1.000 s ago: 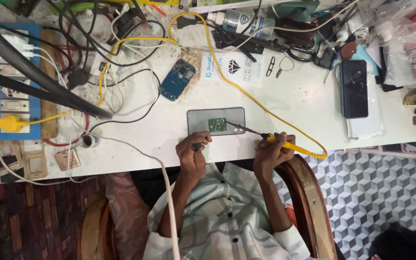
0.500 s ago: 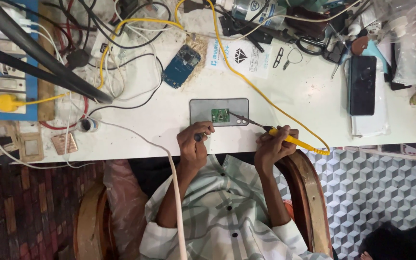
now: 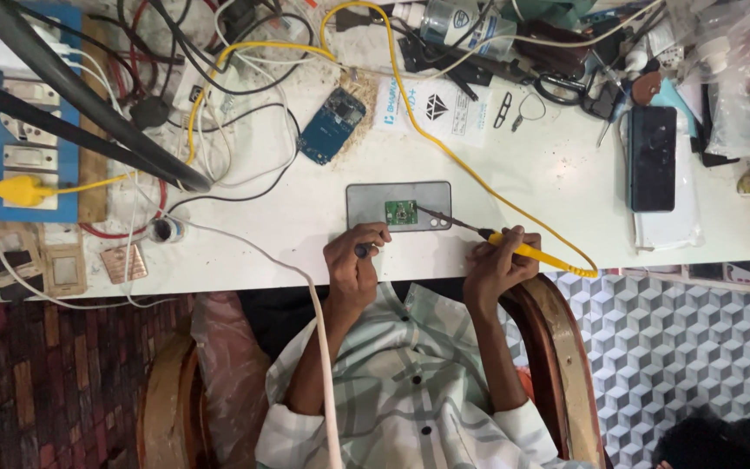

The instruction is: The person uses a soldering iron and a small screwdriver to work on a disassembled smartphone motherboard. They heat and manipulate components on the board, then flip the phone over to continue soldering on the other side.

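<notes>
1. Soldering iron (image 3: pixel 514 248): yellow handle, dark metal shaft, yellow cable.
2. Small circuit board (image 3: pixel 400 211): green, resting on a grey rectangular mat (image 3: pixel 366 201).
3. Second circuit board (image 3: pixel 331 126): blue.
4. Workbench top (image 3: pixel 549 174): white, stained.
5. Switch panel (image 3: pixel 10 130): blue frame, white switches, with a yellow plug (image 3: pixel 17 189).
6. Phone (image 3: pixel 653 158): black, lying on a white sheet.
7. Shirt (image 3: pixel 410 382): pale green with a white and grey check, dark buttons.
8. Floor tiles (image 3: pixel 696 347): grey and white cube pattern.
9. Chair frame (image 3: pixel 557 347): brown wood.
10. Left-side floor (image 3: pixel 36 382): dark red brick pattern.
</notes>
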